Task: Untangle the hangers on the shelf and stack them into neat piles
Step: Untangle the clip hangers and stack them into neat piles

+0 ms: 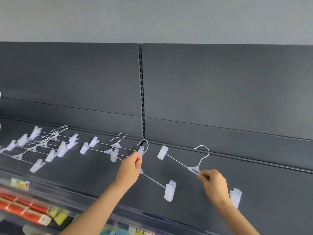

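On the shelf (254,175) beside tangled hangers (42,145), the left hand (129,167) grips one hanger (153,180), the right hand (213,182) pinches another hanger (194,169).

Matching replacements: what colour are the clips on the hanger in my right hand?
Frosted translucent white clips on that hanger; head view.

Counts as I see them. Hands: two, left hand (131,164) and right hand (212,181). Clip hangers: one in each hand, the left-held hanger (170,190) and right-held hanger (176,161); a middle pair (116,146); a tangled heap (42,143) of roughly five, too blurred for me to count exactly. Shelf (245,170): one.
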